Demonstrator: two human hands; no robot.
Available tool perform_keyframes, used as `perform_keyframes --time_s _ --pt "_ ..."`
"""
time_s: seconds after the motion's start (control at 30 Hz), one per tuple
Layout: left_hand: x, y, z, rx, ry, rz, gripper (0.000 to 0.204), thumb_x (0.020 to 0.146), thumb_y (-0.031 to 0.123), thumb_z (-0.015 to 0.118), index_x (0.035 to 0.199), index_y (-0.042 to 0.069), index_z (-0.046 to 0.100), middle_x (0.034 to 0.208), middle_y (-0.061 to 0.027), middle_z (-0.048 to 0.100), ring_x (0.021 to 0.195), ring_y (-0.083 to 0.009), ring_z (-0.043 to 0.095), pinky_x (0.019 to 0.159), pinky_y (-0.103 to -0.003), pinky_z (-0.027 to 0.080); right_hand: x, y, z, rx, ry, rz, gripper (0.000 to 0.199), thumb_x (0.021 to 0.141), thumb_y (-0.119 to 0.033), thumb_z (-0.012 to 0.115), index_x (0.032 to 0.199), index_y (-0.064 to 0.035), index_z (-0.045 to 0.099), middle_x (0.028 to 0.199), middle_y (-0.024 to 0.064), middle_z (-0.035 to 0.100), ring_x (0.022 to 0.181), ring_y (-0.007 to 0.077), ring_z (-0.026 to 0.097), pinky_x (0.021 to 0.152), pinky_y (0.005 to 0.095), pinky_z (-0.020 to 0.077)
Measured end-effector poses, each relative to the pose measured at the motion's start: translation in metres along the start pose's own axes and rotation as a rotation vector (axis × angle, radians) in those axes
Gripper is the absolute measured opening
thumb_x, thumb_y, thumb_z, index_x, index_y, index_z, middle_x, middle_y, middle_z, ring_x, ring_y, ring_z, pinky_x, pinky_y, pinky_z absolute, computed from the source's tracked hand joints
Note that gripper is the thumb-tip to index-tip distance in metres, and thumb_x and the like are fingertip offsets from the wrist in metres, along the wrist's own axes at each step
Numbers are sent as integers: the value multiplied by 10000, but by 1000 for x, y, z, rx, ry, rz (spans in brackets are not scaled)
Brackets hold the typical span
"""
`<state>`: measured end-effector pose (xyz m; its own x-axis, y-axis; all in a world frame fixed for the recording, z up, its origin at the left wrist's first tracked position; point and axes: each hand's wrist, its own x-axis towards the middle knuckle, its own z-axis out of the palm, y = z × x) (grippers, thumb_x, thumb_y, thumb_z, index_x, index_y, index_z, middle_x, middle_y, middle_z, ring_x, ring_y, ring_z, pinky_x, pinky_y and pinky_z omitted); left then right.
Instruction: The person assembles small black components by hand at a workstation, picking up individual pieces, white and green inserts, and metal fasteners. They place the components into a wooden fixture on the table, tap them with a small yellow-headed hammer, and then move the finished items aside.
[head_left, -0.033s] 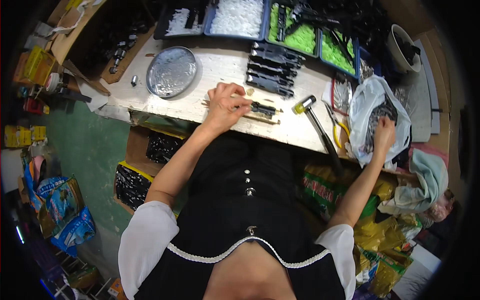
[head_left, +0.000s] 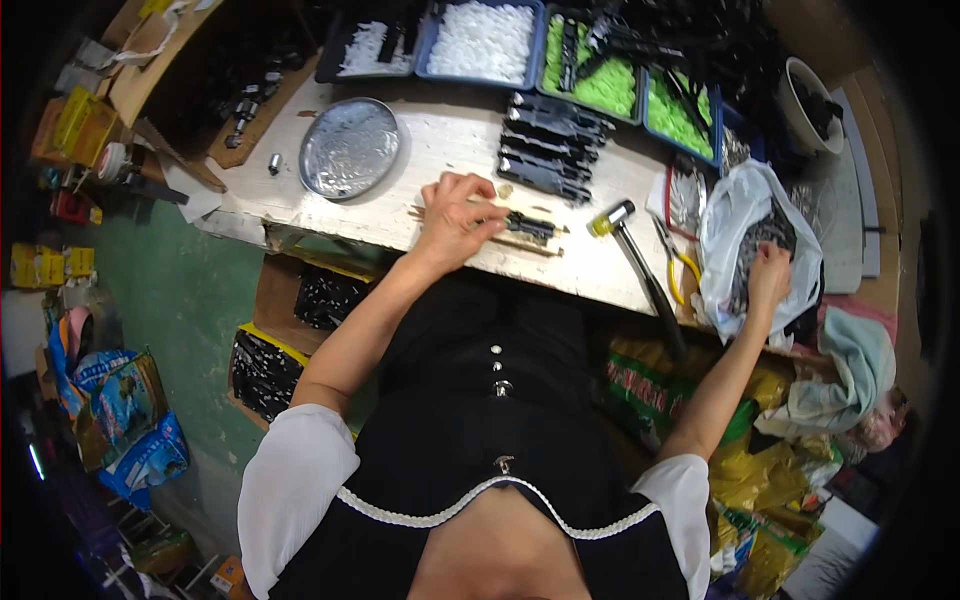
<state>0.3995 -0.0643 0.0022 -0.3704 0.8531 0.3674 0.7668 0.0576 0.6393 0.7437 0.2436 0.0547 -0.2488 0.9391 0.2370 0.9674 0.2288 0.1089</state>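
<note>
My left hand (head_left: pixel 459 222) lies over the near edge of the white worktable, thumb and fingers closed at the left end of a black plastic part (head_left: pixel 532 226). That part rests on a narrow wooden fixture (head_left: pixel 530 245); my fingers hide its left end. At the right, my right hand (head_left: pixel 769 276) reaches into a white plastic bag (head_left: pixel 725 217) of small dark grey pieces (head_left: pixel 768 232). Its fingers are bunched together among them, and what they pinch, if anything, is hidden. Several similar black parts (head_left: pixel 545 165) are lined up just beyond my left hand.
A mallet (head_left: pixel 640 262) and yellow-handled pliers (head_left: pixel 679 262) lie between my hands. A round metal tray (head_left: pixel 350 148) stands at the left. Blue bins of white pieces (head_left: pixel 480 42) and green pieces (head_left: pixel 605 85) line the back. A cream tub (head_left: pixel 808 108) is at the far right.
The view has shifted slightly, so the table appears a little lower and to the right. Both hands stay in the same places.
</note>
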Motion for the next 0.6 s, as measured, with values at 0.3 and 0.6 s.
perform_keyframes --time_s 0.3,0.6 --pt "15 -27 -18 -90 32 75 136 714 172 665 840 123 669 908 -42 562 896 -221 476 769 -359 342 19 -22 45 -74 -166 -143 346 856 -201 368 1171 -74 433 1181 126 436 1098 317 418 802 562 335" --pt "149 -151 -116 625 20 -487 290 620 144 694 899 74 659 932 -136 618 974 -300 546 798 -366 444 13 -15 39 357 -126 -206 331 790 -217 473 1052 -18 514 1031 204 541 952 397 516 761 533 375"
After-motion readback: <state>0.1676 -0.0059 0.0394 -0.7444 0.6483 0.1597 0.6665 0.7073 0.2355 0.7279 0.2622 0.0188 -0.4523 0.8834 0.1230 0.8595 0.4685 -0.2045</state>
